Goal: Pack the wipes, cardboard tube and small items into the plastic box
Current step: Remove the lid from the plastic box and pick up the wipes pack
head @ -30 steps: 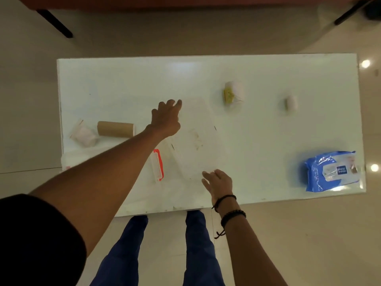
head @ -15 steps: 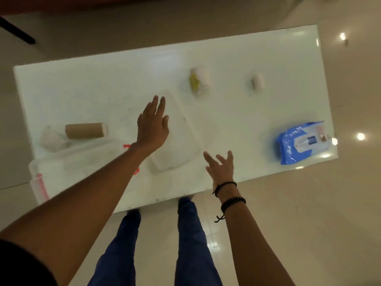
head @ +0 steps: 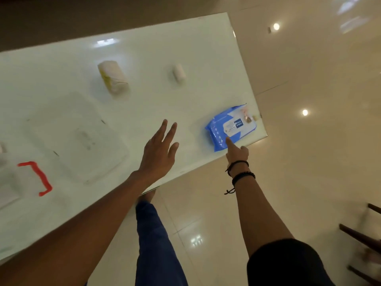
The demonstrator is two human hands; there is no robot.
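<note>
The person's right hand [head: 237,151] has shifted from the table's near edge to the wipes pack [head: 231,129], forefinger extended and touching its near side, nothing grasped. The left hand [head: 159,150] has left the clear lid [head: 82,139] and hangs open, empty, between lid and pack. Packing has not begun. Count: one table [head: 185,44], one lid, one wipes pack, two small rolls [head: 113,79] beyond both hands.

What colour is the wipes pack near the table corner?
Blue with a white label, seen in the head view: wipes pack.

Glossy cream tiled floor [head: 309,162]
</note>
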